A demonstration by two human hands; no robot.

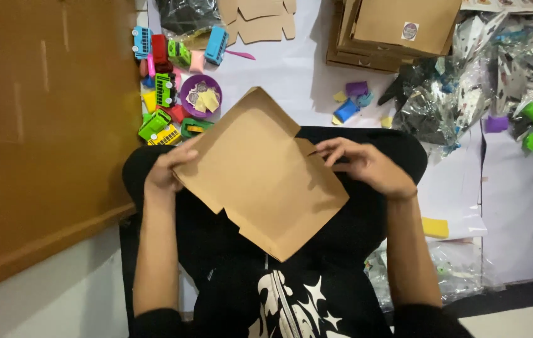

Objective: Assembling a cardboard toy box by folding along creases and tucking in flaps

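Note:
A flat brown cardboard box blank (260,172) with flaps and cut-outs lies tilted over my lap, above my black trousers. My left hand (165,168) grips its left edge, fingers curled round the rim. My right hand (366,166) pinches a small flap at the blank's right side, fingers bent over it. Both forearms reach in from the bottom of the view.
Small colourful toy buses (165,87) and a purple bowl (201,95) of stickers lie on the white sheet ahead. A stack of brown folded boxes (398,28) sits at the top right, with crumpled silver wrappers (467,81) beside it. A brown board (41,125) fills the left.

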